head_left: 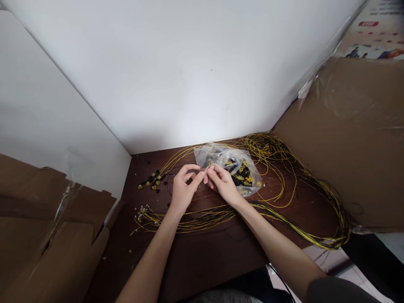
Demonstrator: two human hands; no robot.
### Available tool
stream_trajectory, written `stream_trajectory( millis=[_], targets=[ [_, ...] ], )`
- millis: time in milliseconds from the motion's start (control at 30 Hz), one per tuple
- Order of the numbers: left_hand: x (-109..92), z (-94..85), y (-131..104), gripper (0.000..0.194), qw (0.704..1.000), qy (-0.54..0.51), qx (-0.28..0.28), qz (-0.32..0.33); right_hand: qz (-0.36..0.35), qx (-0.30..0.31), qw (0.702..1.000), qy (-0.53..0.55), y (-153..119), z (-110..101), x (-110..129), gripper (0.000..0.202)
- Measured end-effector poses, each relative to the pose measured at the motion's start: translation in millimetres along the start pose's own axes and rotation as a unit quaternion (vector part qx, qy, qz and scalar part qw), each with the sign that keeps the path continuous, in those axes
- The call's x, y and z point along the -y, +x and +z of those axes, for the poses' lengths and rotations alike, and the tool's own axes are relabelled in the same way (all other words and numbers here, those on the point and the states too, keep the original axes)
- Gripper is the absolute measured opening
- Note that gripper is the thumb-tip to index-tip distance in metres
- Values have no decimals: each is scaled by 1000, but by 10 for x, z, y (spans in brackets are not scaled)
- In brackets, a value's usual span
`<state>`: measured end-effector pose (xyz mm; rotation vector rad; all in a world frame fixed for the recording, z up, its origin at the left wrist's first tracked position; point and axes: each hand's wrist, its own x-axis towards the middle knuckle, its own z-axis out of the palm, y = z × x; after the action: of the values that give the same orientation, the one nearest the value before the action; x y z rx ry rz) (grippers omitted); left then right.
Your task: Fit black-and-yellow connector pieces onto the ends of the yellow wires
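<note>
My left hand (185,185) and my right hand (223,183) meet fingertip to fingertip above the table. Between thumb and fingers my right hand pinches a thin dark wire (214,165), which curves in a small loop over the fingertips. The left thumb and index finger close on the same wire from the other side; its end is too small to make out. Just behind the right hand lies a clear plastic bag (254,168) of small black and yellow connector parts (241,174). Under my forearms runs a bundle of yellow and black wires (202,221).
Wires with black and yellow connectors (154,180) lie at the left on the dark table (202,252). A tangle of yellow wires (265,145) sits at the back right. Cardboard (353,147) stands at right, a cardboard box (57,235) at left, a white wall (189,75) behind.
</note>
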<state>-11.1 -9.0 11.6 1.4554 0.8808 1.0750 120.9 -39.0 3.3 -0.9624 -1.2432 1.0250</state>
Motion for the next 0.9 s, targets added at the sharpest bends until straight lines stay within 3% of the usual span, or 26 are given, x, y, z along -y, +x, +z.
stream_trajectory(
  millis=[133, 267, 367, 500, 633, 900],
  targets=[
    [-52, 62, -64, 29, 990, 119, 61, 41, -8, -79, 997, -5, -12, -1, -9, 32],
    [-86, 117, -132, 51, 959, 253, 96, 80, -45, -148, 987, -39, -37, -15, 6, 34],
    [-76, 132, -142, 53, 945, 293, 106, 101, -62, -157, 985, -26, -45, -12, 28, 34],
    [-48, 125, -130, 34, 935, 313, 123, 111, -48, -134, 988, 52, -46, 8, 34, 33],
    [-22, 134, -137, 24, 929, 332, 110, 120, -42, -148, 985, 74, -47, 30, 26, 36],
    [88, 238, -160, 35, 965, 243, 28, 94, -39, -159, 980, 111, -7, 37, 59, 39]
  ],
)
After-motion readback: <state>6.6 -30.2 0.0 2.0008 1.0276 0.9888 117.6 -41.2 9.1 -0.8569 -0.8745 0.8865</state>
